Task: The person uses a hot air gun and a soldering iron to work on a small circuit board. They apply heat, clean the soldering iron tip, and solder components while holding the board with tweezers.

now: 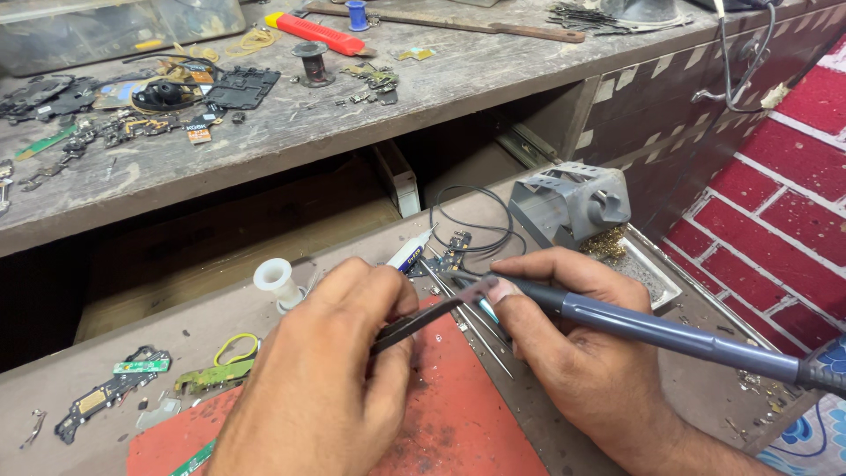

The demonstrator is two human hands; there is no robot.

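Note:
My left hand grips dark tweezers whose tips point right, over a red work mat. Close beside it, my right hand holds a grey-blue soldering iron like a pen; its handle runs out to the lower right. The iron's tip meets the tweezer tips between my two hands, just above the mat's upper edge. What the tweezers pinch is too small to tell. Thin metal probes lie on the mat under the hands.
A grey soldering-iron stand with brass wool sits behind my right hand, with a looped black wire, a small circuit board and a glue tube. A white spool and green boards lie left. The upper bench holds phone parts.

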